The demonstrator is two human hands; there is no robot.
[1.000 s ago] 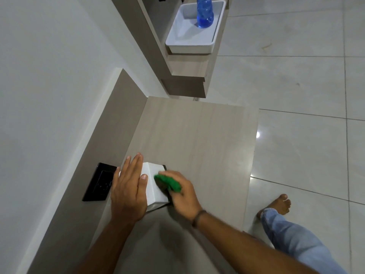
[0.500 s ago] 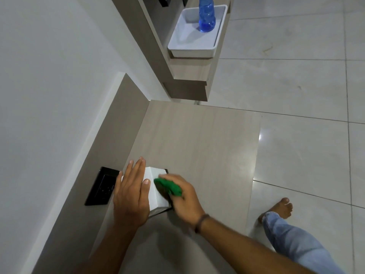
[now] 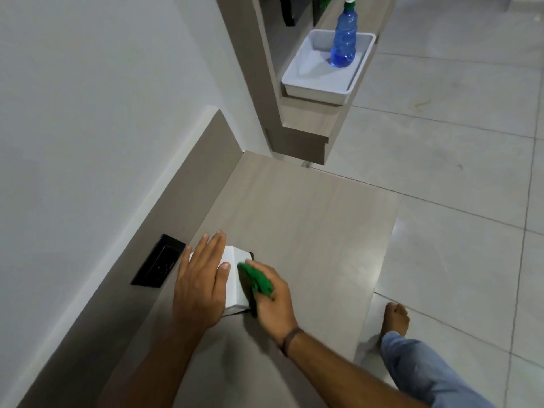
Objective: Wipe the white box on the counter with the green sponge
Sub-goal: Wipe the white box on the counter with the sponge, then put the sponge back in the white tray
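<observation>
A small white box (image 3: 235,278) stands on the light wood counter (image 3: 309,231), near its left side. My left hand (image 3: 200,284) lies flat over the top of the box, fingers together, covering most of it. My right hand (image 3: 272,301) grips the green sponge (image 3: 256,279) and presses it against the box's right face. A dark base shows under the box at its far right corner and near edge.
A black socket panel (image 3: 160,262) sits in the counter's raised back strip, left of the box. Farther off, a shelf carries a white tray (image 3: 318,83) with a blue bottle (image 3: 343,45). The counter's right edge drops to tiled floor, where my bare foot (image 3: 396,318) stands.
The view has tilted, so everything sits lower in the frame. The sponge has slid a little along the box's right face. My left hand stays on top of the box.
</observation>
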